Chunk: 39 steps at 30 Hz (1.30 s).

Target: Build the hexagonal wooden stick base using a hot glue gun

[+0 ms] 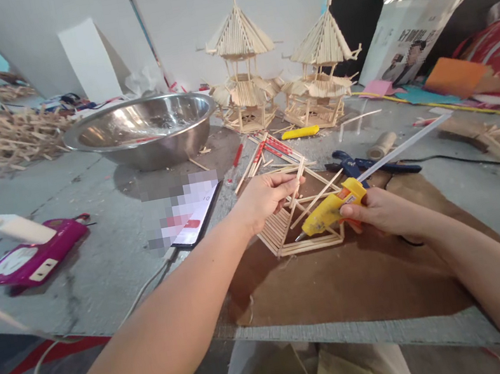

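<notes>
Head view:
1. Pinching thin wood sticks [300,171] in left hand [262,199], with fingertips close together; cannot tell how many.
2. Holding yellow glue gun [331,208] in right hand [377,208], with thumb on its side; cannot tell if squeezing.
3. Find stick frame [272,233] on brown board [346,292], right of phone [191,224], by the gun's tip.
4. Best to squeeze out only a little dot, press sticks straight, and wait a bit.
5. Mind the tip, likely hot: best with left fingers well back.
</notes>
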Each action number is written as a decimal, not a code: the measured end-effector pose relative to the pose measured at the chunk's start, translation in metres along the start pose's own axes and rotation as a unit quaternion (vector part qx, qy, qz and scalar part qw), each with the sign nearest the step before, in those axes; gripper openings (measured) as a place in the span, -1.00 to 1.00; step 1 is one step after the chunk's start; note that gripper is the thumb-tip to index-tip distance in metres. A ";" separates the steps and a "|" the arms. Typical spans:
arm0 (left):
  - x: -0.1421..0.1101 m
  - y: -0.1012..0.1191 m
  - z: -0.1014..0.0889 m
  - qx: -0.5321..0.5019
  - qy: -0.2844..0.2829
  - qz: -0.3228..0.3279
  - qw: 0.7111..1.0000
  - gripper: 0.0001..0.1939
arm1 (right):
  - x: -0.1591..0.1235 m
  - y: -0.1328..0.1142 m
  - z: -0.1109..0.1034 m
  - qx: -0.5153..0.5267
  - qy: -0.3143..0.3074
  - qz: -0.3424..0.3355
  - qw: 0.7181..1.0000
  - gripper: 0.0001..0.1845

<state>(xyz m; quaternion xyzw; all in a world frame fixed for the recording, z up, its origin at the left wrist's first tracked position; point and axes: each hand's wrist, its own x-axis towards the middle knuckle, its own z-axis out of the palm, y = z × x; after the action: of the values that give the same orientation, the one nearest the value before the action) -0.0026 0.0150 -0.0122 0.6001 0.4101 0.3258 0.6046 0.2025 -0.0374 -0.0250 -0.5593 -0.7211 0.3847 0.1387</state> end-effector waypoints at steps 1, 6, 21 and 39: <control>0.000 0.000 0.000 0.000 0.000 -0.001 1.000 -0.72 | 0.000 -0.001 0.000 0.001 0.000 0.001 1.000 -0.48; -0.001 0.001 0.001 0.003 0.000 0.001 1.000 -0.72 | 0.000 -0.002 0.000 0.008 0.000 0.005 1.000 -0.48; 0.000 -0.001 0.001 -0.006 -0.003 -0.003 1.000 -0.74 | -0.002 0.003 -0.003 0.025 0.010 0.037 0.999 -0.48; -0.001 -0.001 0.002 -0.009 -0.016 -0.012 1.000 -0.74 | -0.005 0.001 -0.009 0.055 0.010 0.057 0.997 -0.53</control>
<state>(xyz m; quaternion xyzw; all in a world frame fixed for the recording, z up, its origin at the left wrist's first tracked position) -0.0015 0.0137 -0.0129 0.5949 0.4044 0.3127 0.6203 0.2103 -0.0388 -0.0188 -0.5950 -0.6641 0.4256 0.1543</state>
